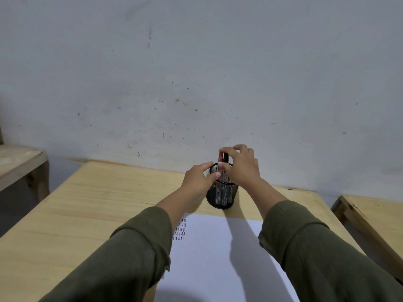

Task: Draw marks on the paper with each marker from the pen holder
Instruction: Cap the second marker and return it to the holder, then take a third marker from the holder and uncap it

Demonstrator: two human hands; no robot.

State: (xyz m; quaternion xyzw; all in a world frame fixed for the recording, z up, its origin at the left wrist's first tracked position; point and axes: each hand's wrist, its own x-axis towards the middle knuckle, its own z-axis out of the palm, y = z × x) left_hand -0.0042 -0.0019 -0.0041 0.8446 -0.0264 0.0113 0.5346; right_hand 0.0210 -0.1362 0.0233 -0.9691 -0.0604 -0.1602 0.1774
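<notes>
Both hands are up at the black mesh pen holder (pixel 220 192), which stands on the wooden table (pixel 87 203) just past the far edge of the white paper (pixel 218 258); the left hand (pixel 199 179) curls round the holder's rim and side, thumb pressed on the mesh, steadying it; the right hand (pixel 242 166) has its fingers pinched together at the tops of the markers, apparently on the red-capped marker (pixel 220 159), with a black-capped marker (pixel 226 158) touching beside it, though I can't say for certain which one is truly gripped; rows of short red and black marks (pixel 180 229) already sit at the paper's left edge. The risk, to my eye, is that the two markers stand so close that lifting one drags its neighbour up and spills it; the holder is light and could tip if the left hand slackens; and a sleeve (pixel 135 253) lying over the paper might shift the sheet.
</notes>
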